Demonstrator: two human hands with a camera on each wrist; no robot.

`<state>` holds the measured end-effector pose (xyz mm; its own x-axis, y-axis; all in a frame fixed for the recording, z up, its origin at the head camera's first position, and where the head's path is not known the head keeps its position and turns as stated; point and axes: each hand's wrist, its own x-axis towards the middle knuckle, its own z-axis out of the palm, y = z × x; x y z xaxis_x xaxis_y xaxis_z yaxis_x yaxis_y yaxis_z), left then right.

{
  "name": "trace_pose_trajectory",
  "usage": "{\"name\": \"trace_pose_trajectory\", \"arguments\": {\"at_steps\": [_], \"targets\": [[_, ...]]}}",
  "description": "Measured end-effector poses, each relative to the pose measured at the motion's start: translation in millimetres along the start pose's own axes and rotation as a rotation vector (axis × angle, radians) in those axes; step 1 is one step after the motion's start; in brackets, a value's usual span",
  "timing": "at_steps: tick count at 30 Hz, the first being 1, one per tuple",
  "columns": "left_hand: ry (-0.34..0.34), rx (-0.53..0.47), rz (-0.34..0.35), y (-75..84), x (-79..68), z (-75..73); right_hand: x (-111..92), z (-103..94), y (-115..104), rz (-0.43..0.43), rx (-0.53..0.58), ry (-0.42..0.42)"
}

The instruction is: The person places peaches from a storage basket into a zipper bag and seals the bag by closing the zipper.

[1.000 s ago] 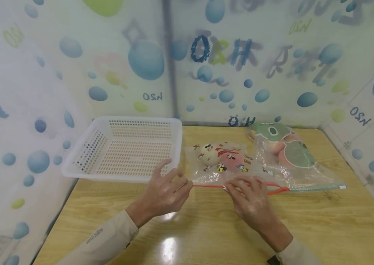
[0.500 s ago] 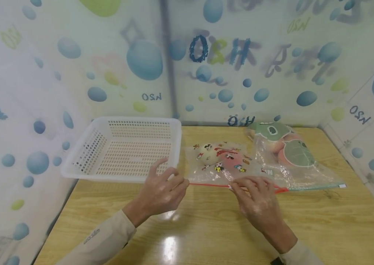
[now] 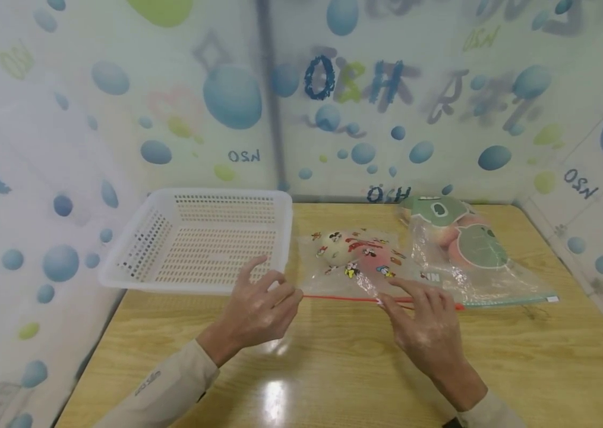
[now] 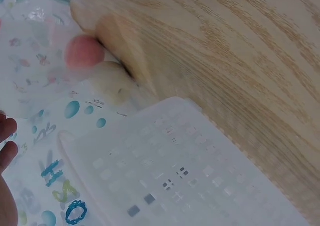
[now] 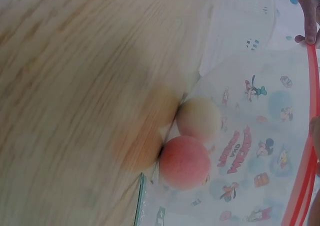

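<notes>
A clear zip bag (image 3: 317,278) printed with cartoon figures lies on the table, with one pale and one pink round fruit (image 5: 184,162) inside. Its red zip strip (image 3: 333,298) runs along the near edge. My left hand (image 3: 258,310) pinches the strip's left end between thumb and fingers, index finger raised. Farther right, my right hand (image 3: 431,330) pinches the small pale slider (image 3: 380,302) on the strip, index finger lifted off the plastic. Right of the slider, the red strip's two sides stand apart in the right wrist view.
A white perforated basket (image 3: 194,289) stands behind the left hand. At the right lies a second zip bag (image 3: 510,288) with a green strip and several reddish round fruits (image 3: 461,249); the first bag overlaps it. Patterned walls (image 3: 312,137) border the wooden table (image 3: 328,368).
My right hand has slid rightward along the red strip with the slider, and the visible gap in the strip has shortened. The left hand has shifted only slightly left, still at the bag's corner.
</notes>
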<state>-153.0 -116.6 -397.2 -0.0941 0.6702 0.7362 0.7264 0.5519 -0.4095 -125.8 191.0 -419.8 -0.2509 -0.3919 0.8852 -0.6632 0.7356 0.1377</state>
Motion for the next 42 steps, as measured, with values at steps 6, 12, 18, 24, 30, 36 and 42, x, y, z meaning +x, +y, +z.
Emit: {"name": "trace_pose_trajectory", "arguments": {"at_steps": [6, 12, 18, 24, 30, 36, 42], "targets": [[0.001, -0.011, -0.009, -0.9, -1.1, 0.5, -2.0, -0.8, 4.6, 0.011, -0.005, 0.043], [0.017, -0.013, -0.009, -2.8, -3.7, 0.5, -5.2, -2.8, 9.9, -0.002, 0.006, 0.082], [0.021, -0.024, -0.02, -5.1, -7.6, -0.3, -8.0, -5.6, 14.4, -0.006, -0.004, 0.111], [0.043, -0.016, -0.014, -8.2, -9.9, 0.7, -11.6, -8.1, 17.3, 0.006, -0.009, 0.121], [0.044, -0.017, -0.01, -9.3, -11.6, 0.9, -15.6, -10.7, 19.1, 0.02, -0.006, 0.122], [0.073, -0.009, -0.014, -10.1, -15.3, 1.9, -20.6, -14.0, 22.8, 0.031, -0.019, 0.133], [0.078, -0.017, -0.013, -10.6, -18.3, 2.5, -25.9, -17.1, 28.1, 0.037, -0.024, 0.142]]}}
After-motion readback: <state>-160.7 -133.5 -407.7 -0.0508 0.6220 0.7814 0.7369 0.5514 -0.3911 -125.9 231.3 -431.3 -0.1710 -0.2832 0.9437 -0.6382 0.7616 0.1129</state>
